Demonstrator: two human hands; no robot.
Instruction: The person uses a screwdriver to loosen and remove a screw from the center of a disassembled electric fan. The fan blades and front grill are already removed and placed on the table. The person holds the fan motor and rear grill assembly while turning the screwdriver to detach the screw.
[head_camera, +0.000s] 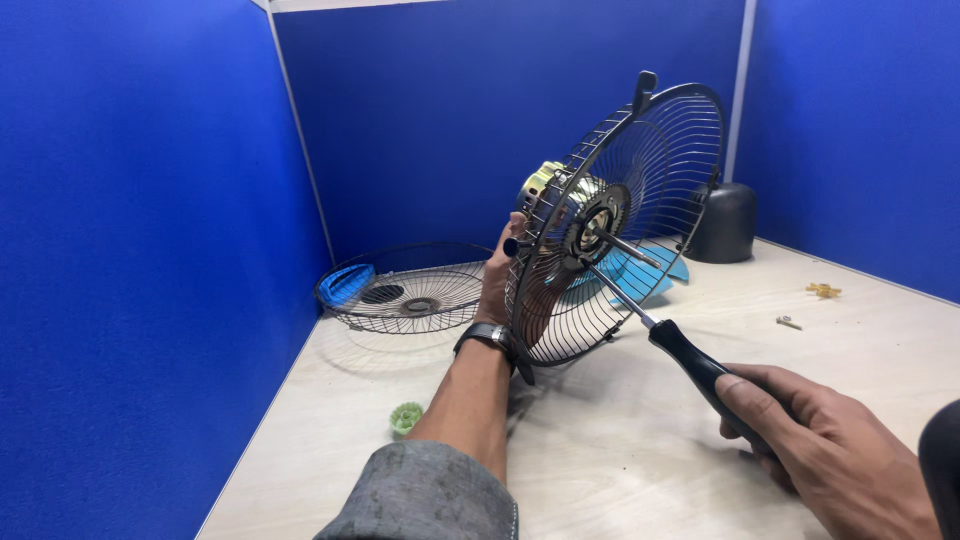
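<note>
- The left hand (497, 275) is closed on the back of a round black wire fan guard (620, 220), behind the mesh, holding it upright and tilted above the pale tabletop (620, 450); a brass-coloured motor (545, 185) sits at the guard's rear.
- The right hand (820, 440) is wrapped tight round the black handle of a screwdriver (660, 335), whose metal shaft reaches the guard's hub.
- A second black wire guard (410, 290) lies flat at the back left, with a blue plastic piece (347, 283) on its rim.
- A light-blue fan blade (640, 272) lies behind the held guard, partly hidden by it.
- A dark dome-shaped cover (722, 222) stands near the back wall.
- A small green ribbed cap (406, 416) lies beside the left forearm.
- Small loose screws (822, 291) lie at the right.
</note>
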